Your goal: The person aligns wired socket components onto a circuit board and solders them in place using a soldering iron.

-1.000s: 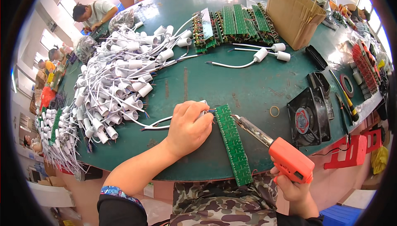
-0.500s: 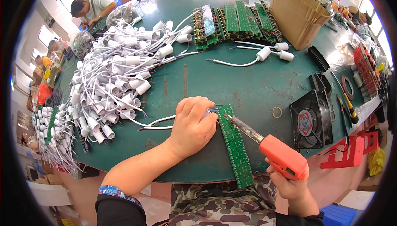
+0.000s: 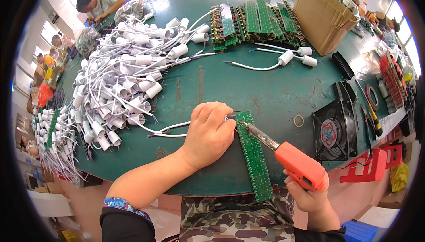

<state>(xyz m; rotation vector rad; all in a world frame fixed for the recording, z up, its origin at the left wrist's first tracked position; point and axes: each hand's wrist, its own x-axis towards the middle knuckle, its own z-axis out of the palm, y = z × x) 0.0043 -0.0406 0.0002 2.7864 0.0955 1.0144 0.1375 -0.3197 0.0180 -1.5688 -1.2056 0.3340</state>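
A long green circuit board lies at the table's near edge, its lower end reaching over the edge toward my lap. My left hand is closed at the board's upper left side, pinching a thin wire end of a white cable; most of the wire is hidden by the fingers. In my right hand is a soldering iron with a red handle. Its metal tip points left and meets the board near the upper end, beside the wire.
A large heap of white lamp-holder cables covers the left. Stacked circuit boards and a cardboard box stand at the back. To the right are a black fan, pliers and a screwdriver. A person works at far left.
The soldering iron's handle has shifted slightly left and up, its tip staying at the board's upper end. My left hand keeps its pinch; the whole view has moved a little.
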